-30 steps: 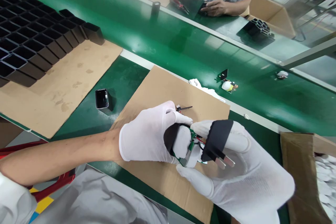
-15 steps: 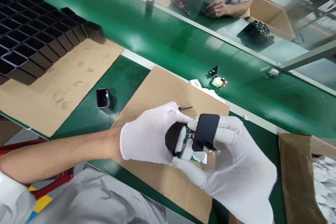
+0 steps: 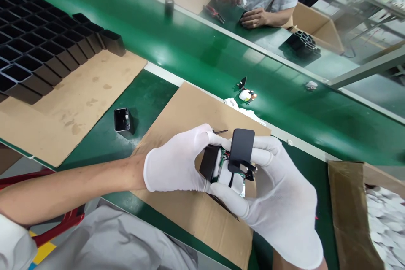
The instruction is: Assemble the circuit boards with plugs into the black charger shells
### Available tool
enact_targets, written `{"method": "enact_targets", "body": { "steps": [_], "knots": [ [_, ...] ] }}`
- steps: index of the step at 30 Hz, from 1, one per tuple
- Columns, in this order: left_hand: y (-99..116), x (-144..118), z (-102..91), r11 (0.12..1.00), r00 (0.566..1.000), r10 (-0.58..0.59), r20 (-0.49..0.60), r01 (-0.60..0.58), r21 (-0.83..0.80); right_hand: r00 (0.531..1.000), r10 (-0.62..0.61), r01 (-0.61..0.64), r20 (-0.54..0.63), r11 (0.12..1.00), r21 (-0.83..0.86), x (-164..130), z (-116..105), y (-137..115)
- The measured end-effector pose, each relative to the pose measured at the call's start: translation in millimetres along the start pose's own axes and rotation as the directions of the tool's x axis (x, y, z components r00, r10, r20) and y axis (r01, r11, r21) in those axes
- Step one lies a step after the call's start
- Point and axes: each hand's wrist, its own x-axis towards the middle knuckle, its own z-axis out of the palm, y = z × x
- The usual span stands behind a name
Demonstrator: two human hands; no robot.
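Head view: left gloved hand grips black plastic housing; right gloved hand pinches black plug cap. Light, rigid; exposed green circuit board looks fragile, so hold the shells.

Both the left hand and the right hand wear smooth white knit cloth gloves; the plug cover is matt black plastic; the housing beside it looks the same; the cardboard sheet is brown, rough, stained paperboard; the conveyor belt is glossy green; the stacked black shells have a dull plastic sheen.
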Motion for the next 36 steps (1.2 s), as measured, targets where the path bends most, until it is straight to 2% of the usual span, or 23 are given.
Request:
{"method": "enact_targets", "body": {
  "steps": [4, 6, 8, 11, 14, 21, 25, 29, 36],
  "knots": [
    [4.4, 3.0, -1.5, 0.999, 0.999, -0.035, 0.036, 0.035, 0.021, 0.999, 0.007, -0.003, -0.038, 0.995, 0.097, 0.2, 0.1, -0.1],
    [4.7, 3.4, -1.1, 0.999, 0.999, -0.026, 0.032, 0.025, 0.039, 0.994, 0.069, -0.055, -0.079, 0.984, 0.171, 0.8, -0.1, 0.2],
    [4.9, 4.0, -0.7, 0.999, 1.000, -0.004, -0.016, 0.005, 0.047, 0.985, 0.147, -0.122, -0.093, 0.965, 0.234, 0.9, 0.3, 2.3],
    [8.0, 7.9, -2.0, 1.000, 1.000, 0.012, -0.006, -0.012, 0.011, 0.978, 0.210, -0.191, -0.014, 0.913, 0.360, -0.9, 2.7, 9.7],
    [12.3, 12.4, -3.8, 0.999, 0.999, 0.009, 0.038, -0.008, -0.032, 0.976, 0.215, -0.213, 0.046, 0.877, 0.431, -3.8, 5.7, 17.6],
    [2.0, 3.1, -2.1, 0.999, 0.996, 0.024, -0.083, -0.027, -0.031, 0.996, 0.081, -0.092, 0.045, 0.926, 0.366, -3.3, 10.1, 9.1],
    [-0.9, -0.3, -1.9, 1.000, 0.997, -0.008, -0.077, 0.007, -0.011, 0.999, 0.050, -0.048, 0.000, 0.969, 0.244, -2.3, 16.1, 3.2],
    [-1.7, -0.8, -1.0, 0.998, 0.995, 0.062, -0.079, -0.063, -0.010, 0.998, 0.039, -0.029, -0.047, 0.980, 0.196, -2.0, 19.0, 2.8],
    [-3.8, -3.8, -2.1, 0.998, 0.995, 0.061, -0.079, -0.058, 0.038, 1.000, 0.001, 0.004, -0.027, 0.985, 0.172, -1.3, 16.7, 1.6]
  ]
}}
